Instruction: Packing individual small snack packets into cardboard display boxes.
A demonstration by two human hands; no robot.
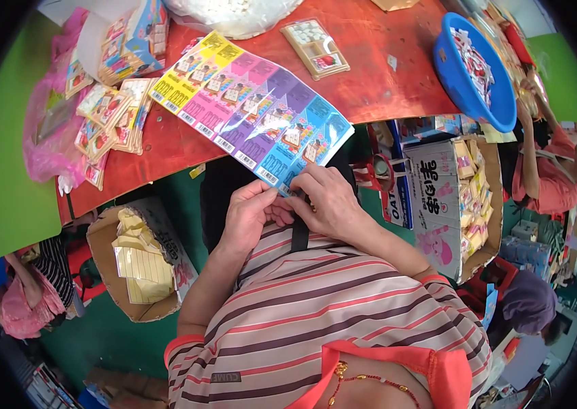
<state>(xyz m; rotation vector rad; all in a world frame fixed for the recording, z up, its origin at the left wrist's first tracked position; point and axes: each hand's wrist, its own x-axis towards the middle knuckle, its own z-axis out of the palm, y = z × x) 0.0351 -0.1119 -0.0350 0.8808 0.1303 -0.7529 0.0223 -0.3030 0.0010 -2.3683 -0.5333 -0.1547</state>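
Left grip [246,217], centre of the frame: forearm rising from below, thumb and finger clamped on the near corner of the sheet [240,99]. Right grip [329,198], just beside it: forearm slanting in from lower right, fingers bent down at the same corner; whether clamped, we cannot tell. Sheet: upper centre, yellow through blue, its near corner past the edge of the bench [384,88]. Bench: red; on it we list packs [108,116], upper left, and a basin [503,82], upper right. Floor [77,344]: green, bearing a left carton [110,269] and right carton [431,187].
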